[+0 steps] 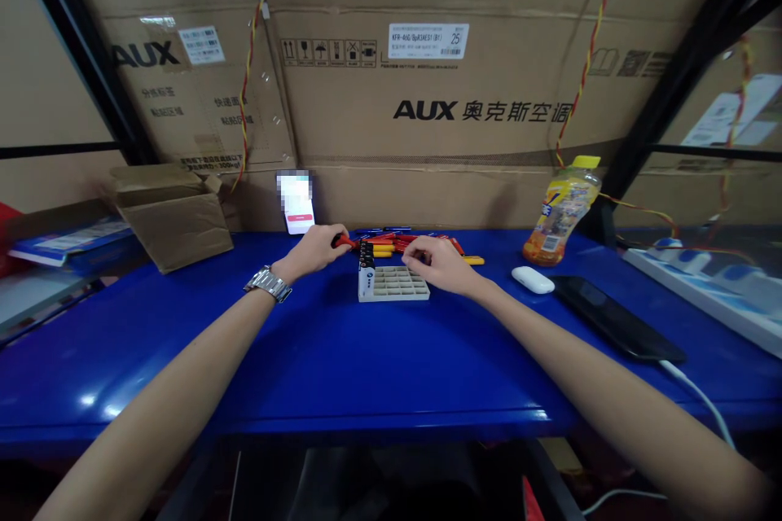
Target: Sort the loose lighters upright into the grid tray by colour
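My left hand point(318, 248), with a metal watch on its wrist, has its fingers closed on a red marker point(345, 242) at the left of a small gridded tray point(394, 295). Dark-capped pens stand in the tray's left column, beside a white label. Over the tray's right back corner is my right hand point(437, 260), its fingers curled together; what they hold, if anything, is too small to make out. Behind the tray lie yellow markers point(383, 249), red markers point(452, 244) and blue pens point(397, 229).
An open cardboard box point(177, 220) stands at the left, and a lit phone point(297, 203) leans at the back. On the right are a bottle point(562, 212), a white earphone case point(533, 280), a black phone point(617, 317) with a cable, and a power strip point(702, 293).
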Motion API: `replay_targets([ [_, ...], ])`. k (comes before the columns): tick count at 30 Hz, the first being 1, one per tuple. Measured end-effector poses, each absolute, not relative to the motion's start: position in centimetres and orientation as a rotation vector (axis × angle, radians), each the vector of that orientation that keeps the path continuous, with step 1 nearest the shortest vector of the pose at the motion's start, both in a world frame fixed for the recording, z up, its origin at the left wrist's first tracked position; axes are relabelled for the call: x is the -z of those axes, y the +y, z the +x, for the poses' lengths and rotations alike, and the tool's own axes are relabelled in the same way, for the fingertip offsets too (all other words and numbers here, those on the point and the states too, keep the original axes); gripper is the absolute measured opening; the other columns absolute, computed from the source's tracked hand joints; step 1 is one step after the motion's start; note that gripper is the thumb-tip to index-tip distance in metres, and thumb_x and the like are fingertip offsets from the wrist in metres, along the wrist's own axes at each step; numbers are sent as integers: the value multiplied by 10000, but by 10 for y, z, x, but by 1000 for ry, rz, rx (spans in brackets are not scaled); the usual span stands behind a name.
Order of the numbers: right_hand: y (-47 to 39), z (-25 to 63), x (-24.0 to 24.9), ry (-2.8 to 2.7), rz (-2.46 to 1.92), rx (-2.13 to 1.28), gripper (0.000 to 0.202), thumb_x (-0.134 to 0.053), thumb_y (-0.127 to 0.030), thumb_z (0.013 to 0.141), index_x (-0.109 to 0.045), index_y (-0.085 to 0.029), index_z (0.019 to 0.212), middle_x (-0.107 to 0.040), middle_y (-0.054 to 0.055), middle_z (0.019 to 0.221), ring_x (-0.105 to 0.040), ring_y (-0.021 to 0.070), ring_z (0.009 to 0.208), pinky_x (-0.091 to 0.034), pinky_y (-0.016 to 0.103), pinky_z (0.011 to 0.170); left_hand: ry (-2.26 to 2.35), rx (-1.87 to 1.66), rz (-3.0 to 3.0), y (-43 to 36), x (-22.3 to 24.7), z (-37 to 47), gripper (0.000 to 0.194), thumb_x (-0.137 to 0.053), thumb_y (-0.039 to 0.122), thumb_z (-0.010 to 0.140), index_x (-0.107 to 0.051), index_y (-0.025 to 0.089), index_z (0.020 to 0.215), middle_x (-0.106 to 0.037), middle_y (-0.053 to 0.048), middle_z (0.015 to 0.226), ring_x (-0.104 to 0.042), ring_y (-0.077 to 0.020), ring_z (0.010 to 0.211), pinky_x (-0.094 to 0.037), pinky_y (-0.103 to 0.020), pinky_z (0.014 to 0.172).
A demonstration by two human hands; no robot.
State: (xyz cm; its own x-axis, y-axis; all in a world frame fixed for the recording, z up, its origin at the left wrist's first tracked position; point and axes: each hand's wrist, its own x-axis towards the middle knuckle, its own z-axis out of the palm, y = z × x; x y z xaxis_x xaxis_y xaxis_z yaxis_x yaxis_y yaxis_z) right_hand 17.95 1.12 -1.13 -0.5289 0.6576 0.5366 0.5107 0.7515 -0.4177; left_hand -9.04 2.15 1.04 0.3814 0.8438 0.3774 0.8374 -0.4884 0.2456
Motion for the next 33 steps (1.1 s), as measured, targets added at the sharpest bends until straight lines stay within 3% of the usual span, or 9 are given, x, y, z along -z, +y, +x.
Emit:
replay_targets([
  [4,32,186,14,-2159,-987,-192,157,-506,-244,844,-643,-166,842,-678,67,857,-594,176,745,-447,329,715,1638,-774,2607,24,-9,-90,144,-563,254,786,-648,142,817,-618,-61,729,-511,-153,644,-377,-290,608],
  [10,66,161,14,-2423,-1026,-10,302,-423,-312,929,-622,-157,1095,-614,145,1071,-513,264,1026,-387,423,904,1601,-837,2673,24,-1,-87,162,-502,282,837,-578,140,848,-589,-120,885,-539,-207,814,-423,-327,712],
  [13,76,139,13,-2530,-1133,108,380,-388,-356,948,-593,-162,1203,-570,178,1121,-451,311,1054,-362,466,897,1577,-801,2498,21,1,-84,133,-438,250,864,-513,155,919,-619,-92,815,-572,-185,714,-417,-309,650],
  [16,78,124,12,-2592,-1197,144,355,-437,-353,929,-611,-181,1186,-549,186,1140,-415,337,1055,-364,474,860,1531,-752,2346,19,1,-81,133,-420,233,867,-476,166,967,-645,-73,758,-604,-180,667,-408,-293,617],
  [22,77,119,14,-2562,-1148,222,165,-492,-233,891,-596,-157,994,-578,165,1091,-446,307,1019,-374,416,820,1534,-792,2211,15,-1,-77,114,-394,203,877,-419,176,985,-636,-87,816,-595,-175,691,-410,-288,611],
  [26,76,125,14,-2381,-1074,-31,178,-372,-221,936,-486,-141,1046,-624,142,922,-541,246,842,-400,363,733,1473,-989,2073,16,-2,-73,57,-426,249,888,-410,195,896,-560,-15,682,-523,-140,592,-388,-275,562],
  [29,66,133,11,-2114,-1000,-272,241,-319,-302,960,-412,-154,1126,-614,70,807,-554,193,692,-410,324,675,1327,-1191,1952,14,-4,-69,201,-420,348,919,-422,201,783,-465,31,572,-439,-103,499,-354,-247,498],
  [33,47,146,9,-1852,-1000,-388,318,-397,-455,925,-511,-172,1016,-565,19,723,-526,164,654,-404,294,641,1191,-1325,1788,5,-10,-61,446,-367,523,929,-446,197,635,-369,53,433,-341,-77,381,-268,-229,399],
])
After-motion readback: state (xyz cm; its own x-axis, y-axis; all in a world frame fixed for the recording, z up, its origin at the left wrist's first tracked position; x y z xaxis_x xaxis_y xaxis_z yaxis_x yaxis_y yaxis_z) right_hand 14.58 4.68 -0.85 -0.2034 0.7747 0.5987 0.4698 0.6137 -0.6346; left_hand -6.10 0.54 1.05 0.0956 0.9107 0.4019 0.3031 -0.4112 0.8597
